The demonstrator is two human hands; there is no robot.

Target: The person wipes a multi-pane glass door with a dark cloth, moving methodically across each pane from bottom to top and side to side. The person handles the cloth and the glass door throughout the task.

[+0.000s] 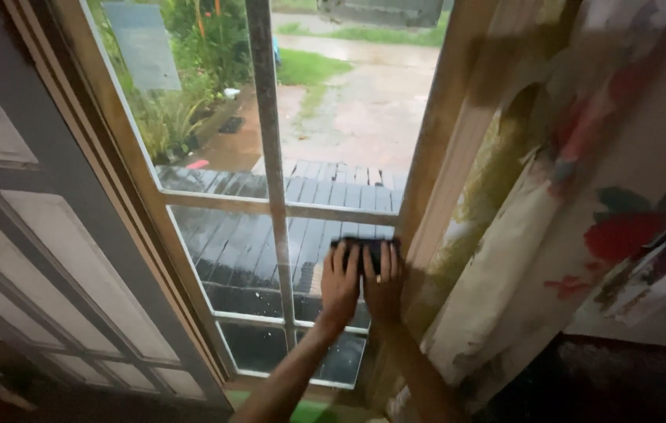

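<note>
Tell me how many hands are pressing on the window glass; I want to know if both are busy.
2: the left hand and the right hand lie side by side on a black pad against the glass pane, beside the floral curtain.

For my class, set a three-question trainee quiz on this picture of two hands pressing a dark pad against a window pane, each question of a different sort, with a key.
1. True or false: both the left hand and the right hand rest on the black pad.
2. Multiple choice: what hangs right of the wooden window frame? A) a plain blue blind B) a floral curtain C) a ladder
3. Fill in: through the glass pane, just outside, lies a wet dark ____ of planks.

Key:
1. True; the fingers of both lie flat on it.
2. B
3. deck
</note>
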